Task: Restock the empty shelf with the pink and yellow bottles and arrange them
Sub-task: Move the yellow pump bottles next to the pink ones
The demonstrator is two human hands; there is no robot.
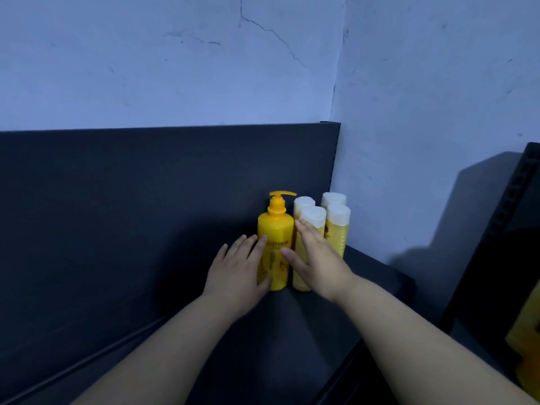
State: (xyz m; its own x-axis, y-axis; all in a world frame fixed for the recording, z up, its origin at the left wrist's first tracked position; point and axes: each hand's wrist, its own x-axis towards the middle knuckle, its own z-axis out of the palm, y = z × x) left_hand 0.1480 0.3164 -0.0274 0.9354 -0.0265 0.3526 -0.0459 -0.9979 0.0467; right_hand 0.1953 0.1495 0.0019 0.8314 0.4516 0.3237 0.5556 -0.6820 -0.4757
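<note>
A bright yellow pump bottle (276, 229) stands upright on the dark shelf (263, 331), close to the back panel. To its right, several pale yellow bottles with white caps (337, 226) stand packed into the shelf's right corner. My left hand (238, 270) lies against the pump bottle's left side with straight fingers, thumb low at its front. My right hand (315, 255) rests with flat fingers on the front of the nearest white-capped bottle, its thumb touching the pump bottle's right side. No pink bottle is in view.
The shelf's dark back panel (146, 185) fills the left half. A pale cracked wall (423, 127) rises behind and to the right. Another dark rack (514, 229) with a yellow item (529, 331) stands at the far right edge.
</note>
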